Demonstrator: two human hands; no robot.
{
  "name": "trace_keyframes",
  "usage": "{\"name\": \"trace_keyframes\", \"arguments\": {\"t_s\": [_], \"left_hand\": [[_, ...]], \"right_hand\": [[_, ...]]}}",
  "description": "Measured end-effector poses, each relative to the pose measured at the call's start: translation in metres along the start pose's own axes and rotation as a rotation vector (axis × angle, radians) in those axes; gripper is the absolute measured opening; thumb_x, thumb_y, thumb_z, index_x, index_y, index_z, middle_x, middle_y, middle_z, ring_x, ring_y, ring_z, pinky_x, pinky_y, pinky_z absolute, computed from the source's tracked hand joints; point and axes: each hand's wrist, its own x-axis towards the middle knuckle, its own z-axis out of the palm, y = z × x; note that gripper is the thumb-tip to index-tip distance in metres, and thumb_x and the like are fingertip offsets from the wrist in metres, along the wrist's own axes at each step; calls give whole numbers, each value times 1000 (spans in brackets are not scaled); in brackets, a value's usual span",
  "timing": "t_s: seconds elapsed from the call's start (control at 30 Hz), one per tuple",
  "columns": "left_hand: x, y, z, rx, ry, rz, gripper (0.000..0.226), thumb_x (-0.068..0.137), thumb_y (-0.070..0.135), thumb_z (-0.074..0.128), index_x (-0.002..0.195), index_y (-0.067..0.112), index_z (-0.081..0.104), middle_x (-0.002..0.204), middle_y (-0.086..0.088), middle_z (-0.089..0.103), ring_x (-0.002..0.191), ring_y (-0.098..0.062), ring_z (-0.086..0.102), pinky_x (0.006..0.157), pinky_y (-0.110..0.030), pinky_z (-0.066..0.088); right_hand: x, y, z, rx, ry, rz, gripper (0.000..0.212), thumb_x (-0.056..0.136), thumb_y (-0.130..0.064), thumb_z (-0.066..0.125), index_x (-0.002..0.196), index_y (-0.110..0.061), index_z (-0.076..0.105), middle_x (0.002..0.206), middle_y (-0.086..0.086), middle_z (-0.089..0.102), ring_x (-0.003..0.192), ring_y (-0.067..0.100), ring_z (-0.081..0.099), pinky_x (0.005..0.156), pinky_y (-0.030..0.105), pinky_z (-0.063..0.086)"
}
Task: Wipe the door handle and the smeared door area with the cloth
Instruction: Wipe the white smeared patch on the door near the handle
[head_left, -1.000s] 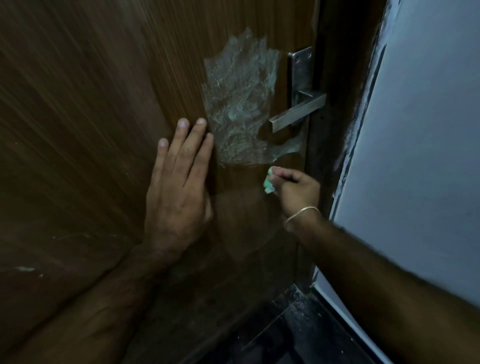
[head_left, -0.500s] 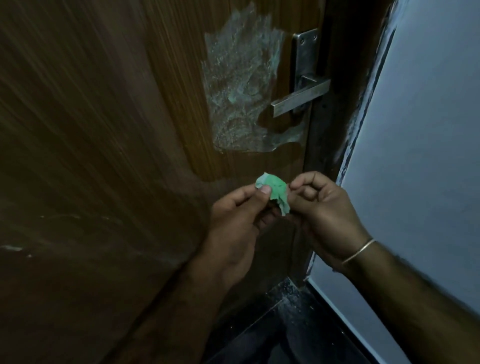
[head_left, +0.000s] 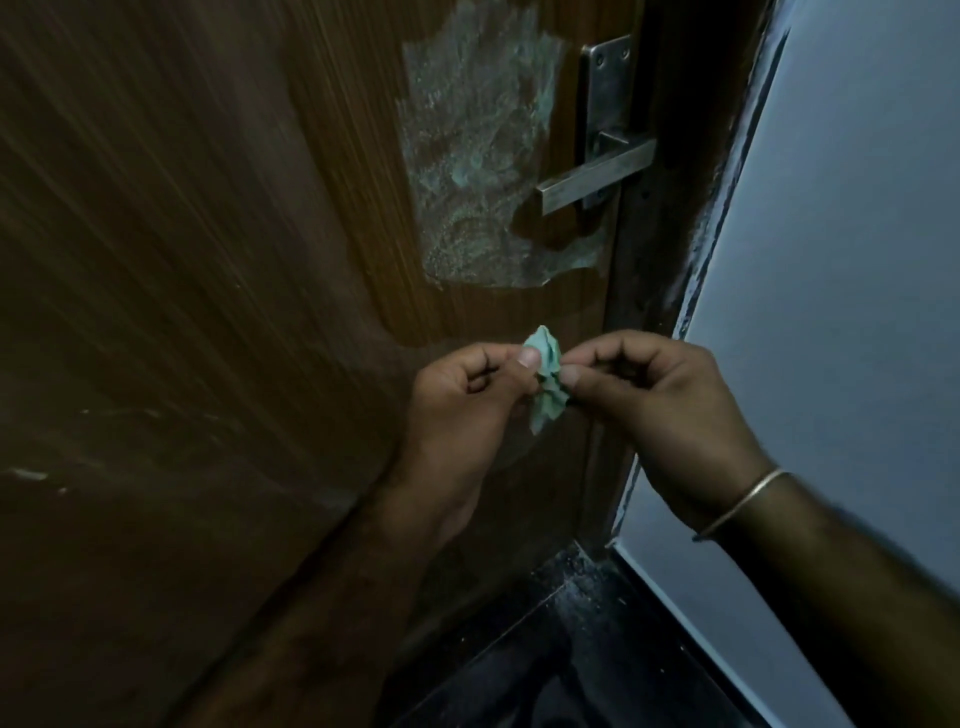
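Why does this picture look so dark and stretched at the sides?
Head view: dim room light; the smeared patch and metal door handle catch a faint sheen, the green cloth shows clearly; the wide-angle lens bends and streaks the door toward the left edge.

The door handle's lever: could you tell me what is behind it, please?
Behind the lever are its metal backplate and bare brown door; the whitish smear lies left and below. The strip directly behind the lever is hidden.
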Motion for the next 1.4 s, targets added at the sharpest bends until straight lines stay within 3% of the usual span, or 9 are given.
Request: {"name": "trace_keyframes", "arguments": {"t_s": [0.23,0.43,0.63,0.77,0.93,1.1,1.2,1.27,1.4], "left_hand": [[5,18,-4,-88,75,-160,16,97,15,52,87,15,64,95,-10,72,86,-23,69,66,-29,57],[4,31,6,-377,111,-240,19,98,15,49,108,5,62,103,-15,74,95,-29,73,86,-45,58],[6,30,11,-284,78,-80,16,99,16,50,102,8,63,96,-11,74,89,-24,73,70,-37,60],[10,26,11,-78,48,99,15,99,15,50,91,14,62,78,-2,69,73,-16,67,65,-33,56],[15,16,11,126,164,199,20,99,12,50,83,19,60,71,4,61,68,-11,58,64,-32,50],[24,24,0,173,81,188,16,99,19,52,86,21,61,68,4,57,67,-16,53,61,-36,47],[27,27,-1,273,-70,231,12,98,20,55,89,23,64,72,6,60,71,-14,57,63,-34,50],[28,29,1,320,-184,269,11,96,18,59,89,23,66,73,9,65,72,-6,61,64,-23,51],[29,33,7,293,-223,297,6,93,14,63,91,18,68,72,8,71,69,-1,67,60,-17,52]], "right_hand": [[10,-5,-7,531,143,377,16,91,0,53,89,-12,62,88,11,69,73,23,69,58,36,60],[2,-1,-9,-24,235,-148,17,85,-7,69,100,-9,61,74,6,71,72,19,71,66,28,58],[-3,-3,-17,-355,329,-373,28,81,5,66,97,-18,63,93,-2,64,88,5,62,77,15,51],[-7,-4,-8,-717,36,-578,38,81,-10,66,117,-24,61,122,-2,50,116,8,46,96,12,39],[-14,10,-22,-817,29,-697,10,80,-10,74,88,-14,73,106,4,60,100,20,54,82,25,43],[-33,42,-46,-1275,-385,-315,13,84,-21,65,91,-31,69,115,-6,59,111,22,52,92,36,45],[-20,27,-40,-649,-115,-211,34,80,-17,75,107,-34,63,114,-14,63,110,7,59,94,25,50],[-6,12,-27,-146,-228,-66,58,75,-26,77,127,-29,52,126,-11,62,119,5,57,99,30,50],[6,1,-6,59,-329,-40,47,80,-5,68,123,-9,48,113,8,71,103,21,69,87,36,58]]}}
